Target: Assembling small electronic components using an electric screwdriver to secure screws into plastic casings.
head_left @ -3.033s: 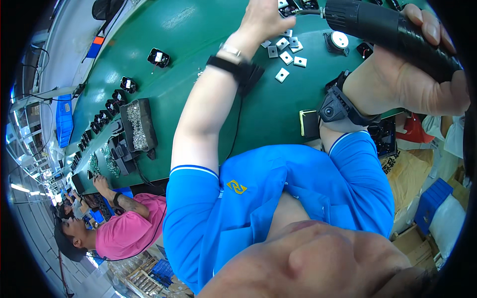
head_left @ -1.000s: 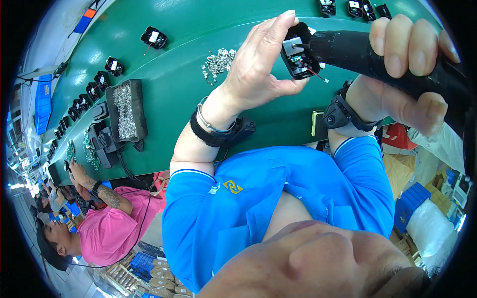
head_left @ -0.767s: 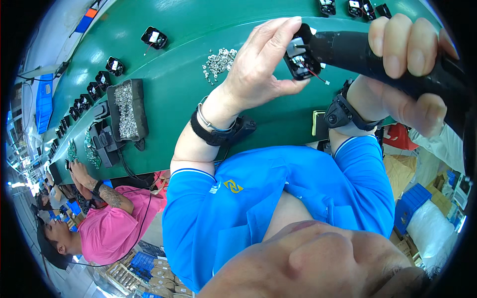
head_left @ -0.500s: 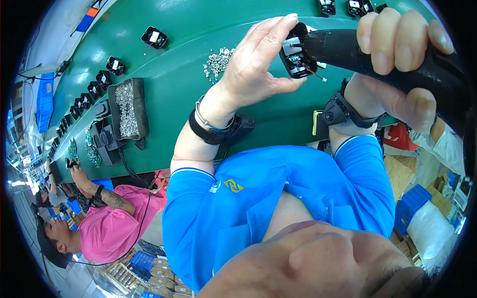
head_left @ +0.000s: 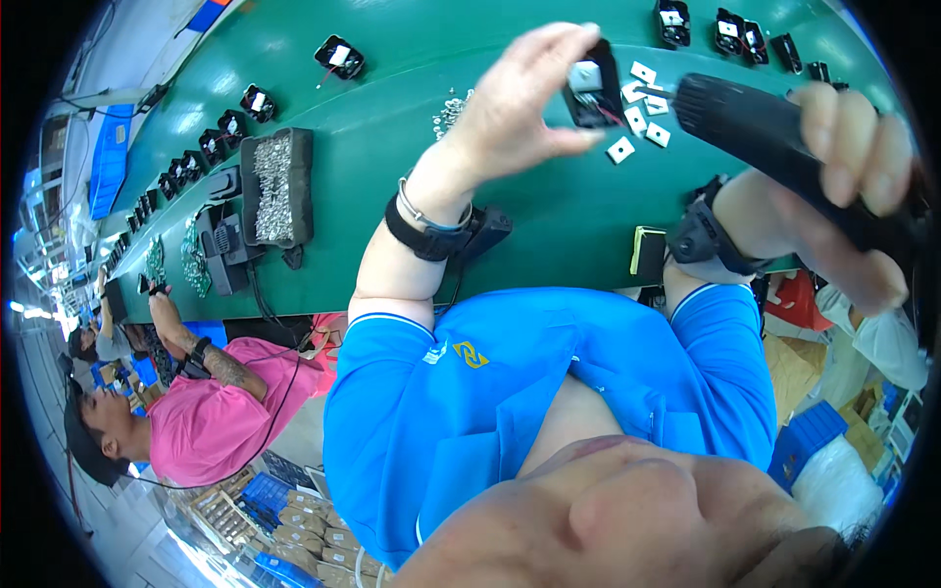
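My left hand grips a small black plastic housing between thumb and fingers, its open side showing. Inside it sit a silvery-white block and a red wire. My right hand is wrapped round a black electric screwdriver, which points left toward the housing. The tip of its bit is apart from the housing, above several small white square plates with a hole in each. A scatter of small metal screws lies on the green table, partly hidden behind my left hand.
A dark tray full of small metal parts stands left, beside black devices and green circuit boards. More black housings line the table's far side and left. A co-worker in a pink shirt works at the left.
The screwdriver has drawn back to the right, off the housing, with my right hand. The white plates have come into sight. My left hand still holds the housing, now tilted differently.
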Demonstrator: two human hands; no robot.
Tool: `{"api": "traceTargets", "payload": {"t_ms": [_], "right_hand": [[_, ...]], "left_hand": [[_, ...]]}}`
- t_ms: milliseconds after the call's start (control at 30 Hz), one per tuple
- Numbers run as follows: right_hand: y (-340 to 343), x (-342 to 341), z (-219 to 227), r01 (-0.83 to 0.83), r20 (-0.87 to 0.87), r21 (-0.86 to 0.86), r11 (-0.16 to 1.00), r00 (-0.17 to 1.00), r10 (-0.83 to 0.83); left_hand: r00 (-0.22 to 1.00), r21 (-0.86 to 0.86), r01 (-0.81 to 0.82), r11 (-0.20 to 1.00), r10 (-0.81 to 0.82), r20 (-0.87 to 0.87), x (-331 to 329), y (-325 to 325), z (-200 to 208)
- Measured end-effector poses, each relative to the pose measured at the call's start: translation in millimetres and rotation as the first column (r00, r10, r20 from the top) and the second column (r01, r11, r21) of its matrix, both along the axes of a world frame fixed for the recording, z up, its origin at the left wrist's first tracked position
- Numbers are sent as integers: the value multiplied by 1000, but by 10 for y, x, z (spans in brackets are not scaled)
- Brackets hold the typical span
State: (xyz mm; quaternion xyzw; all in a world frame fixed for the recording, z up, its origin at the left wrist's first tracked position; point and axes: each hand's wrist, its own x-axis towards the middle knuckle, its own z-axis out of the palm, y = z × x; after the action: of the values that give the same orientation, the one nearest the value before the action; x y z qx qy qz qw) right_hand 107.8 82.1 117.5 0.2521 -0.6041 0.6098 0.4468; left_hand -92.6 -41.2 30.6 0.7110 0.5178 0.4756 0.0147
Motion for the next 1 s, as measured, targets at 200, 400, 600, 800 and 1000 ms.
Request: {"api": "traceTargets", "payload": {"t_ms": [200, 400, 600, 800, 1000], "right_hand": [[133, 126, -3, 15, -190, -142, 990, 981, -42], [120, 185, -64, 50, -198, -181, 982, 976, -87], [189, 240, -128, 64, -193, -192, 979, 976, -102], [163, 231, -128, 55, -204, -215, 975, 974, -100], [130, 281, -103, 96, -162, -212, 973, 978, -132]], "left_hand": [[905, -252, -425, 870, 400, -145, -969, 210, -213], [863, -380, -505, 775, 457, -214, -1561, 408, -686], [886, -252, -384, 888, 277, -373, -916, 36, -404], [832, -251, -424, 870, 264, -488, -397, -204, -567], [842, -233, -367, 901, 214, -496, -460, -178, -619]]}}
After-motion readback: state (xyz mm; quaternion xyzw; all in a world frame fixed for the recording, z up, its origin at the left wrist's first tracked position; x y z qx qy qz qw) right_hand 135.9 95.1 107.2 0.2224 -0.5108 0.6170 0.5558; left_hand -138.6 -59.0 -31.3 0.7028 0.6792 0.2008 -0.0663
